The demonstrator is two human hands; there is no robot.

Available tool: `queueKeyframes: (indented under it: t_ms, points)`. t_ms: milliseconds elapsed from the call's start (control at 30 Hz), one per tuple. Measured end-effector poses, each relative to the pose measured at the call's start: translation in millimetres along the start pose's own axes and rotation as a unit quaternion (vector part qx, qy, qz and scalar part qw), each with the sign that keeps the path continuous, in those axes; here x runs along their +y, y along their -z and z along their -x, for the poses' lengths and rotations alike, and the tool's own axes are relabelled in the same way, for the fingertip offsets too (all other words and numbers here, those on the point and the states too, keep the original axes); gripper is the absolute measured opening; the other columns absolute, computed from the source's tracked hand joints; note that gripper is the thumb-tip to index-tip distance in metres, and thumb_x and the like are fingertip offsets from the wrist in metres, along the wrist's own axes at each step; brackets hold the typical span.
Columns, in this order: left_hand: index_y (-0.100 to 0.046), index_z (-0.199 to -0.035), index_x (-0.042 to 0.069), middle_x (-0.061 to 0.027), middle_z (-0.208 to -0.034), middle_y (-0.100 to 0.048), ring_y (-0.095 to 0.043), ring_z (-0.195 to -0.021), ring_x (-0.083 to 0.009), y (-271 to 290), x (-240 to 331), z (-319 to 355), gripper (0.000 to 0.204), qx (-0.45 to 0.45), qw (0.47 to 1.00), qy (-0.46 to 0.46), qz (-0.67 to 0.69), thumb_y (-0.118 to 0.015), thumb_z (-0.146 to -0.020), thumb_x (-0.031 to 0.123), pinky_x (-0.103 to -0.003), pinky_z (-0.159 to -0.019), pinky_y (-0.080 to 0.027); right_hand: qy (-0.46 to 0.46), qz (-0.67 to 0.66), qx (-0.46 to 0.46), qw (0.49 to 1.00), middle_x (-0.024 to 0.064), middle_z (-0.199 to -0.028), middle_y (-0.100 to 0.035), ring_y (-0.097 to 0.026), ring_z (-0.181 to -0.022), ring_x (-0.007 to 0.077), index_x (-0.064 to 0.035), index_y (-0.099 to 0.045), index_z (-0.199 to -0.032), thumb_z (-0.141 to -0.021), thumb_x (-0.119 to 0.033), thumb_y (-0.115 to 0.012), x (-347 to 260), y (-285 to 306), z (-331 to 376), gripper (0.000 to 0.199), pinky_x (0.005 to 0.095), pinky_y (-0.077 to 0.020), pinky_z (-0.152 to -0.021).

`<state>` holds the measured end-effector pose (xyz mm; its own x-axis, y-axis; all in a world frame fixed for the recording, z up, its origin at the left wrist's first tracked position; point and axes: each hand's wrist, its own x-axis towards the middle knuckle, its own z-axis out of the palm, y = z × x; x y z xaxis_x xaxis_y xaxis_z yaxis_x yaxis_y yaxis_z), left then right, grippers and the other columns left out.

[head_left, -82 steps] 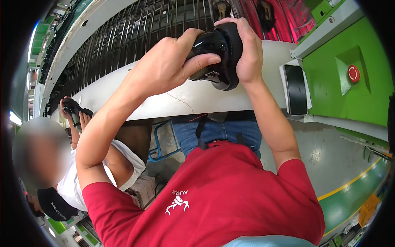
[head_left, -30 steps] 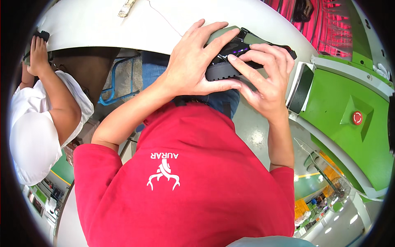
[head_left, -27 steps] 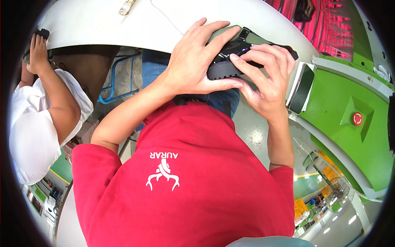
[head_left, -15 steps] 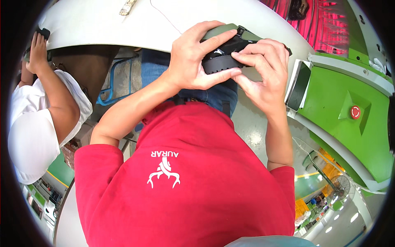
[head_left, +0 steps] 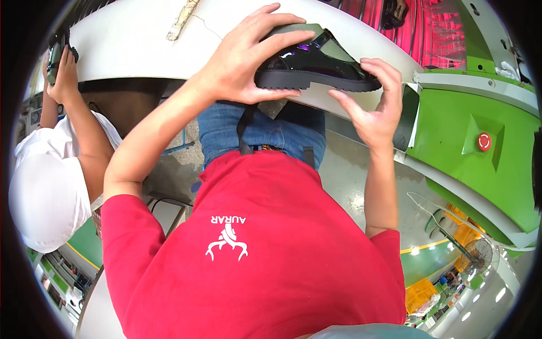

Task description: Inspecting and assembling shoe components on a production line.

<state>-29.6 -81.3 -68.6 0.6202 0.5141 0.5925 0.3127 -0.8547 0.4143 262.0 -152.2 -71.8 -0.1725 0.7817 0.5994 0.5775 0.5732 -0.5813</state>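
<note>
A glossy black shoe (head_left: 344, 69) with grey-green panels and a thick ridged sole is held sideways over the near edge of the white table. My left hand (head_left: 243, 59) grips its left end, fingers over the top and thumb under the sole. Around the right end curls my right hand (head_left: 379, 107), fingertips at the toe's upper side and thumb by the sole's lower edge. The palm of that hand stands apart from the shoe.
A pale, narrow stick-like piece (head_left: 182, 20) lies on the white table (head_left: 130, 48). At right stands a green machine (head_left: 451, 121) with a red button (head_left: 484, 142); behind it, a dark shoe (head_left: 393, 12) rests on a pink-lit rack. A co-worker (head_left: 51, 192) at left holds another shoe (head_left: 55, 59).
The shoe has turned from end-on to side-on, its length now across the view. My left hand has moved left with its heel end; my right hand has opened wider around the toe.
</note>
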Motion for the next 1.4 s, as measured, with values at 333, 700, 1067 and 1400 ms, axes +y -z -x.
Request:
queueKeyframes:
  t_ms: [333,700,1067,1400]
  points:
    - [-0.057,-0.150,0.008,-0.0279,-0.140,-0.057,-0.057,-0.130,-0.0471,0.5,5.1,-34.2,0.087,-0.039,0.999,0.000,0.009,-0.087,-0.076,0.043,-0.052,-0.110,-0.047,0.031,-0.001,0.034,0.999,0.0133,-0.130,-0.064,-0.065,-0.118,0.0292,-0.0126,-0.078,-0.115,-0.068,-0.010,-0.100,-2.8,-21.2,5.4,0.052,0.0379,-0.0583,-0.094]
    - [-0.070,-0.145,0.021,-0.0178,-0.137,-0.066,-0.064,-0.125,-0.0392,-12.0,-3.4,-27.2,0.077,-0.050,0.997,0.059,-0.026,-0.085,-0.071,0.039,-0.049,-0.107,-0.051,-0.094,-0.018,0.043,0.994,0.0113,-0.106,-0.079,-0.076,-0.103,0.0220,-0.0058,-0.050,-0.146,-0.060,-0.021,-0.108,-8.8,-10.6,-8.3,0.106,0.0366,-0.0596,-0.096]
    - [-0.053,-0.152,-0.002,-0.0220,-0.145,-0.060,-0.058,-0.136,-0.0341,-21.8,32.1,-31.0,0.083,0.164,0.925,0.122,0.321,-0.085,-0.084,0.032,-0.045,-0.118,-0.043,-0.153,-0.439,0.075,0.882,0.0211,-0.167,-0.034,-0.045,-0.151,0.0361,-0.0141,0.006,-0.173,-0.058,-0.017,-0.109,-29.5,-23.7,-5.7,0.162,0.0515,-0.0371,-0.126]
    - [-0.035,-0.162,0.005,-0.0184,-0.158,-0.050,-0.054,-0.144,-0.0354,-7.8,-0.7,-25.9,0.128,0.179,0.944,0.165,0.225,-0.106,-0.056,0.015,-0.048,-0.120,-0.047,-0.062,0.043,0.033,0.997,0.0181,-0.143,-0.060,-0.065,-0.126,0.0384,-0.0083,-0.033,-0.168,-0.050,-0.009,-0.099,-9.2,0.9,-24.0,0.135,0.0437,-0.0569,-0.104]
